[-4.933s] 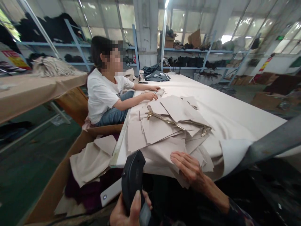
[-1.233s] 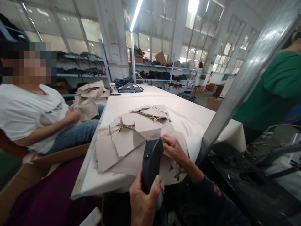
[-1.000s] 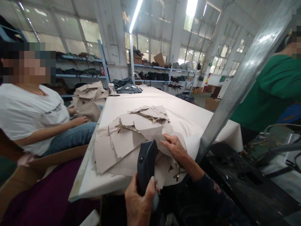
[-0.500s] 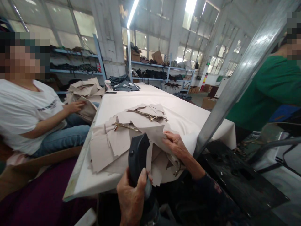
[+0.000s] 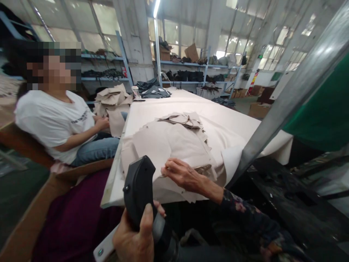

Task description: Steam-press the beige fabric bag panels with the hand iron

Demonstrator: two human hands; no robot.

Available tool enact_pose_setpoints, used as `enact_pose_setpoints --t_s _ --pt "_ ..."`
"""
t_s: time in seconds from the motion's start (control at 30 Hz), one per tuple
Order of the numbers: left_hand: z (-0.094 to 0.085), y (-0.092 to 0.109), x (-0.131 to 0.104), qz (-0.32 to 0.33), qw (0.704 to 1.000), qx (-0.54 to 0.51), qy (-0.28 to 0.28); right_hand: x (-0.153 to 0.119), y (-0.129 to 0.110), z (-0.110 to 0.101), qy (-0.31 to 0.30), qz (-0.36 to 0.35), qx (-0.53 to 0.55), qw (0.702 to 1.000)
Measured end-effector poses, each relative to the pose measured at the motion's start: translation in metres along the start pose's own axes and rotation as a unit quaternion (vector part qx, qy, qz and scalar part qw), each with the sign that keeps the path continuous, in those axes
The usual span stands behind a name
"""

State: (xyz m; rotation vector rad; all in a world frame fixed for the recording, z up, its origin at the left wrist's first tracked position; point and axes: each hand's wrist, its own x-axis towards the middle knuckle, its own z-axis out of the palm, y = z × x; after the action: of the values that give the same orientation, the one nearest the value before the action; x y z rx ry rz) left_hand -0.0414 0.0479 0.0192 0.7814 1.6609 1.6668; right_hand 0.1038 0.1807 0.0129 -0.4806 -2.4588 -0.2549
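Observation:
In the lower middle, my left hand [image 5: 137,233] is wrapped round a black device [image 5: 139,185] with a curved head, at the near edge of the table. My right hand [image 5: 182,174] is closed in a pinch over the near part of a beige fabric piece [image 5: 166,143]; what its fingertips hold is too small to make out. The piece lies spread over a pile of similar beige pieces. Behind it, more folded beige pieces with a gold-coloured trim [image 5: 188,120] rest on the pile.
A covered table [image 5: 218,112] stretches away. A slanted metal post [image 5: 291,94] stands at right. At left a seated person [image 5: 54,123] holds beige fabric. Purple cloth [image 5: 79,211] fills a box at lower left. Dark fabric [image 5: 155,92] lies at the table's far end.
My right hand has moved left and nearer the device. A beige piece now lies spread over the pile, covering the front gold-coloured trim. The view has shifted, and the device appears further left.

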Motion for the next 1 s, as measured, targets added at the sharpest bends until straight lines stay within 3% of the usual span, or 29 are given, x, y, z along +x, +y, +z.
enact_pose_setpoints --t_s 0.1,0.23,0.33,0.47,0.57,0.63,0.73,0.8,0.9,1.0 --pt "-0.009 -0.007 0.005 -0.036 0.999 -0.001 0.015 -0.026 -0.014 0.009 0.004 0.026 0.01 1.0" --pt "-0.014 -0.014 0.008 -0.05 0.999 -0.015 0.0 -0.054 -0.032 0.005 0.101 0.144 0.02 0.984" --pt "-0.013 -0.015 0.004 -0.051 0.999 -0.003 0.006 -0.063 -0.047 0.004 0.162 0.229 0.021 0.96" --pt "-0.01 -0.016 -0.001 -0.058 0.998 0.009 -0.004 -0.07 -0.063 0.011 0.196 0.307 -0.048 0.93" --pt "-0.009 -0.02 -0.005 -0.069 0.997 0.005 -0.021 -0.075 -0.069 0.014 0.232 0.375 -0.09 0.893" --pt "-0.008 -0.021 -0.008 -0.072 0.997 0.007 -0.034 -0.077 -0.071 0.014 0.243 0.443 -0.06 0.861" --pt "-0.005 -0.019 -0.014 -0.073 0.996 0.016 -0.045 -0.078 -0.075 0.01 0.239 0.564 0.137 0.779" --pt "-0.003 -0.015 -0.018 -0.073 0.996 0.012 -0.049 -0.077 -0.078 0.006 0.261 0.602 0.322 0.682" --pt "-0.002 -0.014 -0.023 -0.064 0.996 0.01 -0.058 -0.077 -0.082 0.002 0.348 0.59 0.504 0.526" --pt "-0.002 -0.017 -0.024 -0.057 0.996 0.037 -0.055 -0.08 -0.085 0.002 0.418 0.572 0.574 0.411"
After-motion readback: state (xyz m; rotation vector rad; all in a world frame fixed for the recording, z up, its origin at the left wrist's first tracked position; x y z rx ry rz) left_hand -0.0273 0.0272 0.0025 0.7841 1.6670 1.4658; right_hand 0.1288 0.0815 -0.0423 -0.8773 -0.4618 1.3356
